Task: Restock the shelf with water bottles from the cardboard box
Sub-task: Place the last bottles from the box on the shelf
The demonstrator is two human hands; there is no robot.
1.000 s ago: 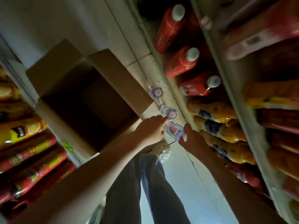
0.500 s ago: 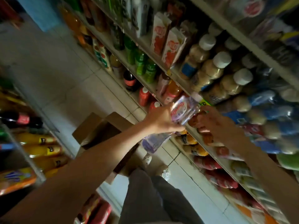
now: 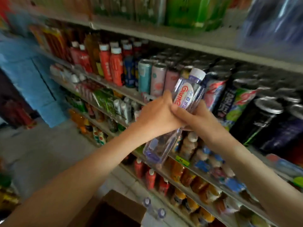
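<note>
Holding two water bottles up by the drink cans, left hand and right hand wrapped tight around them.

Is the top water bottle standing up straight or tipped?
Tipped. The upper water bottle leans right, its white cap up, held by the left hand and right hand.

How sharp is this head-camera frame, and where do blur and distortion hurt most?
Head view: motion blur smears the shelf edges and the left side; the upper water bottle label is partly readable, the lower water bottle is soft; wide-angle bending tilts the shelves; lighting is dim and uneven, floor and cardboard box dark.
</note>
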